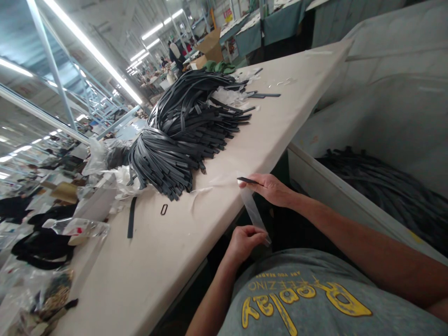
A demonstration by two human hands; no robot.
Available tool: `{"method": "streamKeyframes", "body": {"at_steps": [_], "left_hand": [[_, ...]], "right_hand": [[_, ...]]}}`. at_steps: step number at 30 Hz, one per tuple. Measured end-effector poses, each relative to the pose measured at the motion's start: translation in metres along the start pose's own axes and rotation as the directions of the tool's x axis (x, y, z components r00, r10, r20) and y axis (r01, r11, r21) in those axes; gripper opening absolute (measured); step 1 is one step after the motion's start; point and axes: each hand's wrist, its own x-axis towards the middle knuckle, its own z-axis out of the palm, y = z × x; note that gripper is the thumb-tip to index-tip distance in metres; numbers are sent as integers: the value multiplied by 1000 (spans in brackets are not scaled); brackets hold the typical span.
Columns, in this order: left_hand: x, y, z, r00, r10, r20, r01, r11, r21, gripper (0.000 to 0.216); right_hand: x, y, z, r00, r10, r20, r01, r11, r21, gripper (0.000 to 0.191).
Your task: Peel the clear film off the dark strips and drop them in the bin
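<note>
My right hand (273, 188) is closed at the table's edge, with a thin black flat piece (250, 180) between thumb and fingers. The upper end of a clear tape-like strip (250, 207) also meets its fingertips. Nearer my body, my left hand (247, 242) pinches the strip's lower end, so it stretches between both hands. What exactly the black piece is, I cannot tell. A big heap of dark grey straps (196, 126) lies across the table (196, 233). Apart from it are a single short strap (132, 218) and a black rectangular ring (164, 209).
To the right stands a large pale bin (364, 205) with more dark straps (388, 186) inside. Plastic bags (80, 227) and black fabric items (42, 247) crowd the left side. An open cardboard box (210, 46) and people are farther back.
</note>
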Motion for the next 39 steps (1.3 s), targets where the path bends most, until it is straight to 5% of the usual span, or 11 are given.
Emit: {"method": "streamKeyframes", "body": {"at_steps": [8,12,15,19,24,39], "left_hand": [[4,2,5,995,16,97,-22,998,62,26],[11,22,6,998,33,59,-19,974,-225,34],[19,39,7,999,11,-51,-35,869,-494,40],[32,54,11,989,19,-146,-110,754,-648,44],[41,60,22,982,15,-187,-144,698,-701,40],[34,59,32,980,26,-198,-148,758,-636,40]], "right_hand": [[3,-3,3,999,41,-21,-41,999,28,35],[-8,5,-11,985,152,-80,-148,987,60,48],[-34,2,-24,965,232,-119,-226,972,60,49],[-81,-14,-26,931,365,-5,-365,930,-34,46],[-114,-31,-10,873,484,63,-472,870,-144,46],[-94,-31,3,848,517,117,-491,850,-191,44]]}}
